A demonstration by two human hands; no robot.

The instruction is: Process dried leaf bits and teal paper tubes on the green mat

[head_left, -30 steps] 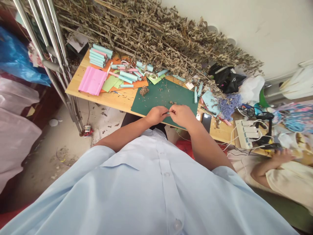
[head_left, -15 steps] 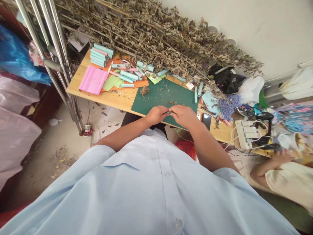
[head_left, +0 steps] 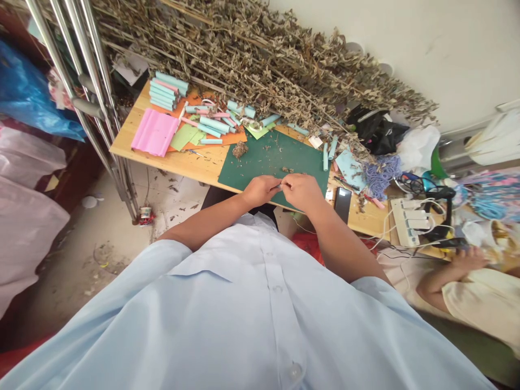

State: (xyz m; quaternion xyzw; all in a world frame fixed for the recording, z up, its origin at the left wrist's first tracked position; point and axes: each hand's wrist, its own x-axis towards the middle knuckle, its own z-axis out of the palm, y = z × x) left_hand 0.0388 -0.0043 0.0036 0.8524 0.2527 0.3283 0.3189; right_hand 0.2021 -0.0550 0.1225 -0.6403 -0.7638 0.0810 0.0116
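Note:
My left hand (head_left: 261,190) and my right hand (head_left: 300,190) meet fingertip to fingertip over the front edge of a green mat (head_left: 280,157). Both are closed in a pinch. A small thing sits between the fingers, too hidden to make out. Just beyond my right hand lie a few brown dried bits (head_left: 287,170) on the mat. A clump of dried plant (head_left: 240,150) rests at the mat's left part.
Blue paper rolls (head_left: 213,127) and a pink sheet (head_left: 154,131) lie left on the wooden table (head_left: 187,168). Dried stalks (head_left: 260,65) are heaped behind. To the right are a phone (head_left: 343,203), a power strip (head_left: 405,222) and a person's arm (head_left: 441,281).
My right hand has turned slightly and its fingers have drawn in more tightly, its forearm shifting a little left. My left hand stays almost where it was.

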